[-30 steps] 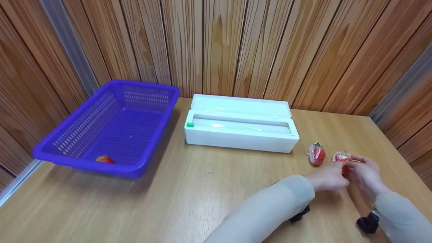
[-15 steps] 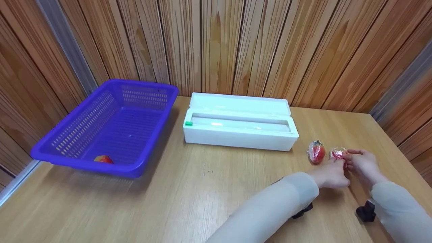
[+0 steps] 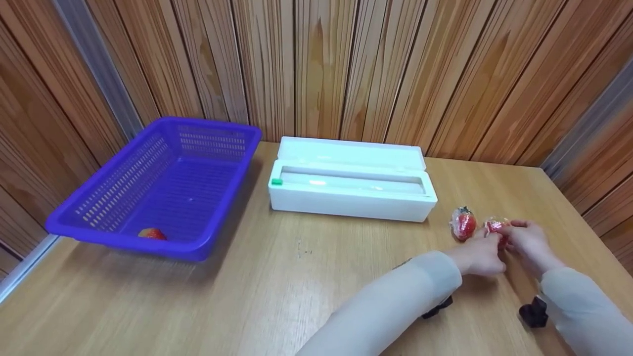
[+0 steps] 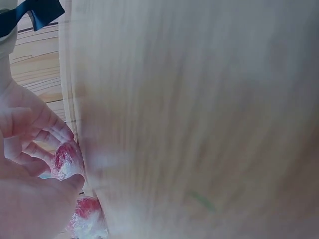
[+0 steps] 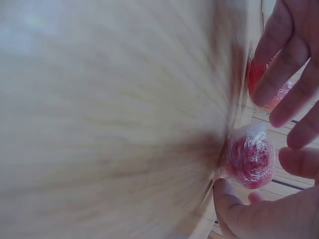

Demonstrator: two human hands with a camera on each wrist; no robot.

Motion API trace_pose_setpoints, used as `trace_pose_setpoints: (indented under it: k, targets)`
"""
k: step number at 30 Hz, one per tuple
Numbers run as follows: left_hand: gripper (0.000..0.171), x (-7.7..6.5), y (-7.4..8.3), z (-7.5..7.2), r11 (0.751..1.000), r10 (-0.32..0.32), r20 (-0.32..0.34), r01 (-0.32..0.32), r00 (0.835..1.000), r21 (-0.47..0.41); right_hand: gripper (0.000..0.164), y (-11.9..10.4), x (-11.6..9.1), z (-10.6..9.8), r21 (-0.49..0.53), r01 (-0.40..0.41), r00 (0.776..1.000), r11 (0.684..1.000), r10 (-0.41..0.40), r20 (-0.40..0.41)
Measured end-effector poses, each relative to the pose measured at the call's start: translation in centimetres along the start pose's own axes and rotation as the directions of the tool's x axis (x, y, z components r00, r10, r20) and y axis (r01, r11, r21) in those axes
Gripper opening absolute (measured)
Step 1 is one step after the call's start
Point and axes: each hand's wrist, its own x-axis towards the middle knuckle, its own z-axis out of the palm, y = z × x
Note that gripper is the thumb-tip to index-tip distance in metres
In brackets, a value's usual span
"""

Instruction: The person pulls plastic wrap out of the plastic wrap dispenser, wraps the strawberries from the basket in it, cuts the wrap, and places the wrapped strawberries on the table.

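Observation:
At the right of the table, a strawberry wrapped in clear film [image 3: 496, 226] sits between both hands. My right hand [image 3: 530, 246] has its thumb and fingers bent round the near side of this fruit. My left hand [image 3: 478, 254] reaches in from the left with fingers extended beside it. In the right wrist view the wrapped strawberry [image 5: 250, 158] rests against the table, and the left fingers [image 5: 281, 74] lie spread above it. A second wrapped strawberry [image 3: 464, 224] lies just left of the hands, its green cap facing the wall. The fingers partly hide the first fruit.
A white box [image 3: 353, 202] with its lid raised holds a roll of clear film [image 3: 353, 182]; a green slider [image 3: 277, 181] sits on its edge. On the left stands a purple basket [image 3: 217, 232] with a red and yellow fruit [image 3: 152, 233] inside. Wood panelling [image 3: 326, 74] backs the table.
Both hands have shifted slightly left and away from the person with the wrapped strawberry. Their fingers have changed position around it. The box, basket and second strawberry stay in place.

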Motion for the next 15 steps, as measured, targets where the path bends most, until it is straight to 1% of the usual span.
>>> trace_pose_setpoints:
  k: [3, 7, 8, 12, 15]
  targets:
    - [0.065, -0.1, 0.1, 0.0, 0.999, 0.033, 0.003, -0.033, 0.999, 0.030, 0.071, 0.0, 0.0, -0.1, -0.018, -0.001, 1.000, 1.000, 0.001, -0.005]
    - [0.063, -0.4, 0.3, 0.1, 0.991, 0.081, 0.002, -0.080, 0.997, 0.105, 0.078, 0.1, -0.1, -0.2, -0.010, -0.003, 1.000, 1.000, 0.003, 0.004]
    - [0.063, -0.6, 0.4, 0.1, 0.990, 0.081, 0.008, -0.082, 0.997, 0.113, 0.079, 0.2, -0.2, -0.2, -0.010, -0.005, 1.000, 1.000, 0.005, 0.012]
    - [0.062, -1.8, 0.5, -0.1, 0.986, 0.097, 0.017, -0.098, 0.995, 0.133, 0.083, 0.3, -0.4, -0.1, 0.005, -0.023, 0.999, 1.000, 0.023, 0.025]
    - [0.061, -2.9, 0.3, -0.9, 0.986, 0.108, 0.022, -0.110, 0.994, 0.122, 0.085, 0.2, -0.6, 0.1, 0.015, -0.045, 0.999, 0.999, 0.045, 0.013]
